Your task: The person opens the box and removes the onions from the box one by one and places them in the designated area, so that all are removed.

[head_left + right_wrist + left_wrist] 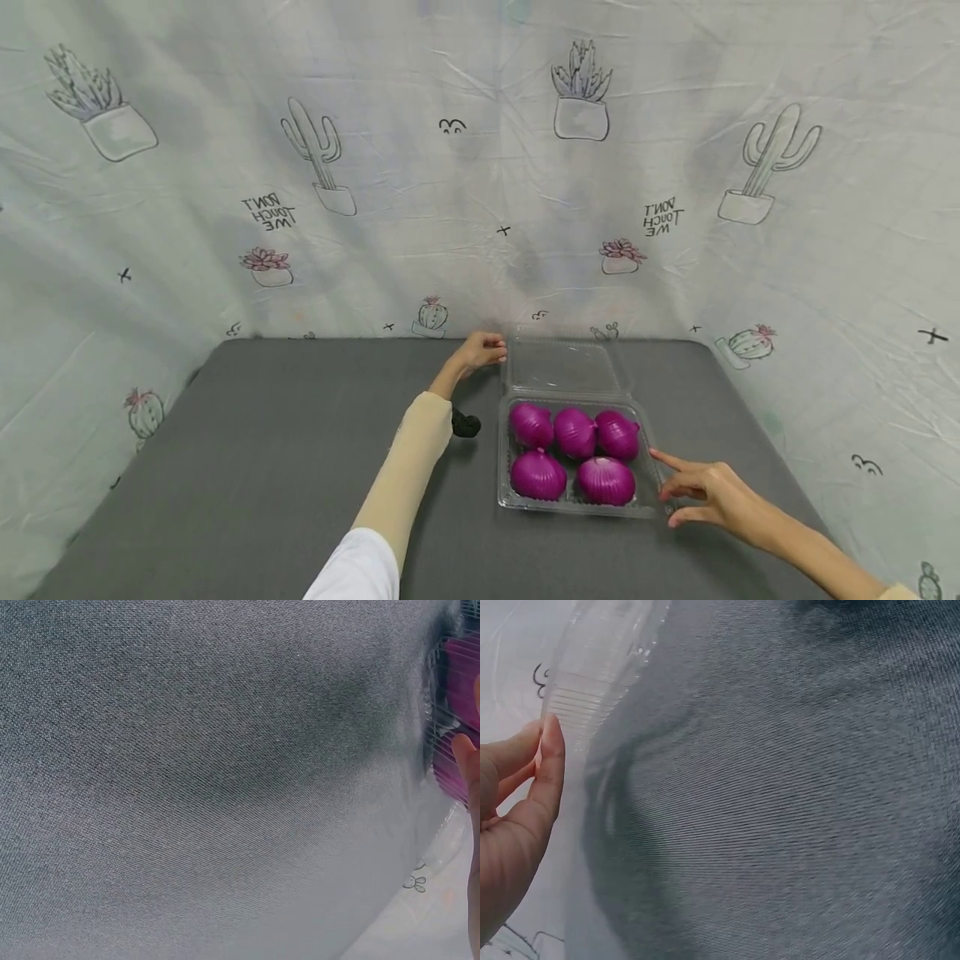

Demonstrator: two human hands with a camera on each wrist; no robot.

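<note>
Over at the left, the left hand is out at the far end of the grey table, its curled fingers pinching the left edge of the open clear lid; the left wrist view confirms it, a fingertip pressed on the ribbed rim of the lid. A small black object lies by the forearm, at about nine o'clock from the clear clamshell tray, and what it is I cannot make out. The tray sits centre-right on the table, lid hinged back at twelve o'clock, five purple onions inside, three in the far row and two in the near. At four o'clock from the tray comes the right hand, fingers spread and relaxed, index tip at the tray's right rim, gripping nothing. The danger from here, as I judge it: that lid is thin and springy, and held at one corner only it could twist, snap out of the pinch or come down crooked onto the tall onions instead of seating. With the right hand only lightly bracing, the light tray could skid on the cloth and the onions roll. The hinge is hard to see through the clear plastic, and the right wrist view gives only a sliver of purple and a finger edge, so actual contact there I cannot tell.
</note>
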